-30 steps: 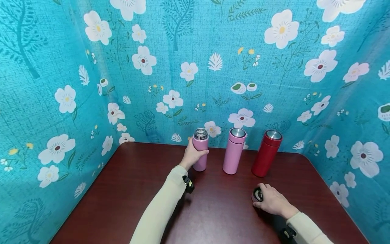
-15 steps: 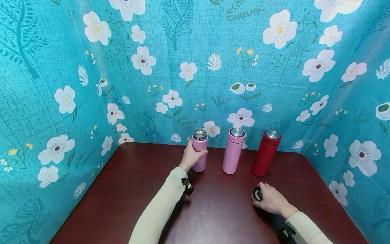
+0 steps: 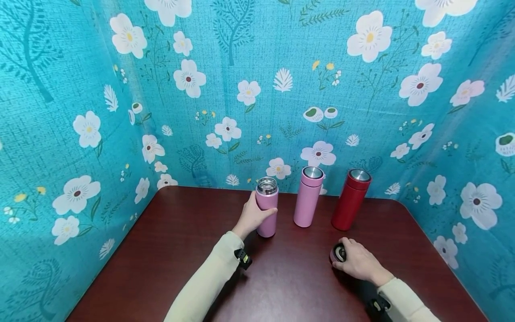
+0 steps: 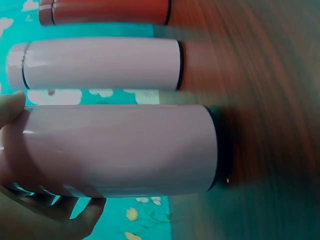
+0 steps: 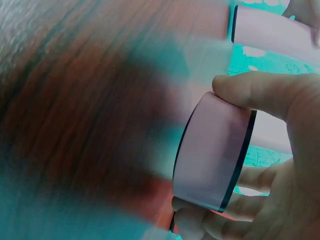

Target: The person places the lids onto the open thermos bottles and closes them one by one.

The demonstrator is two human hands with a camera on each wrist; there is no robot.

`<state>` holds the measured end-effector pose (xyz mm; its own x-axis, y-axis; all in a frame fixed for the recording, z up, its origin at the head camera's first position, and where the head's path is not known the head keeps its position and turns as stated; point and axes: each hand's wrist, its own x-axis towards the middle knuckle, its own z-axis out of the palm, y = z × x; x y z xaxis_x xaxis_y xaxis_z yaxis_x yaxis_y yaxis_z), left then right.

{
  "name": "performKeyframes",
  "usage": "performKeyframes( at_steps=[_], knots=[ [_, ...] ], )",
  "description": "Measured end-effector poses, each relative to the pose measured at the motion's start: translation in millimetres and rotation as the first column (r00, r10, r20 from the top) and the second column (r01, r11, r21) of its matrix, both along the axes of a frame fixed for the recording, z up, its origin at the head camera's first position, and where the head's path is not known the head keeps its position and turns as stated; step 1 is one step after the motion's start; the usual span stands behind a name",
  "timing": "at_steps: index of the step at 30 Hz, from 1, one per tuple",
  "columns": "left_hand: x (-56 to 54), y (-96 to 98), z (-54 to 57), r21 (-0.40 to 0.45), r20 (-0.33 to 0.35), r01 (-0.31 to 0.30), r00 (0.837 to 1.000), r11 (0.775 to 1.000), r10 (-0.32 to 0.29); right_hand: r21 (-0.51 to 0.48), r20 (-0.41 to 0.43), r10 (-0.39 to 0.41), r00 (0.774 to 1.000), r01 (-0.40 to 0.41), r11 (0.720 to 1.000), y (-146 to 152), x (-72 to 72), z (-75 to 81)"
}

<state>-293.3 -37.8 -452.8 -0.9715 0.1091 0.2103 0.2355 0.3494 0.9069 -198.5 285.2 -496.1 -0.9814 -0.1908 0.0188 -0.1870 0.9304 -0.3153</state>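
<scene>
In the head view my left hand (image 3: 251, 217) grips a pink thermos bottle (image 3: 268, 200) around its upper body. The bottle has no lid, and its steel mouth faces up. The left wrist view shows the thumb on one side of the bottle (image 4: 120, 150) and curled fingers on the other. My right hand (image 3: 361, 263) holds a pink bottle lid (image 3: 333, 256) low at the front right, its hollow, dark-edged side visible. Up close in the right wrist view, thumb and fingers pinch the lid (image 5: 215, 155) across its sides.
A second pink thermos (image 3: 307, 201) with its lid on stands right of the held bottle. Beside it stands a lidded red thermos (image 3: 351, 201). Flowered blue cloth (image 3: 249, 134) walls off the back and sides of the dark wooden table (image 3: 193, 214).
My left hand has brought the open pink bottle a little toward me and slightly right. The right hand with the lid has barely moved.
</scene>
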Motion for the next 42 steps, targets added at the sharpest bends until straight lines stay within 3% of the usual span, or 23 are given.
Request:
performKeyframes(
  at_steps=[12,19,32,42],
  knots=[
    [45.1,6.5,6.9,-0.042,-0.036,0.105,0.994,0.994,-0.107,-0.058,-0.048,0.01,0.999,-0.013,0.998,-5.2,0.5,0.8],
    [63.3,11.0,5.1,-0.048,-0.022,0.144,0.989,0.988,-0.146,-0.092,-0.086,0.019,0.996,-0.027,0.995,-11.5,-1.9,1.6],
    [75.5,16.4,-1.0,-0.049,-0.038,0.17,0.984,0.984,-0.172,-0.138,-0.119,0.028,0.992,-0.045,0.989,-24.8,-4.5,6.0],
    [74.5,20.6,-8.3,-0.047,-0.062,0.169,0.983,0.985,-0.172,-0.195,-0.109,0.019,0.994,-0.04,0.98,-35.9,-6.9,14.2]
  ],
)
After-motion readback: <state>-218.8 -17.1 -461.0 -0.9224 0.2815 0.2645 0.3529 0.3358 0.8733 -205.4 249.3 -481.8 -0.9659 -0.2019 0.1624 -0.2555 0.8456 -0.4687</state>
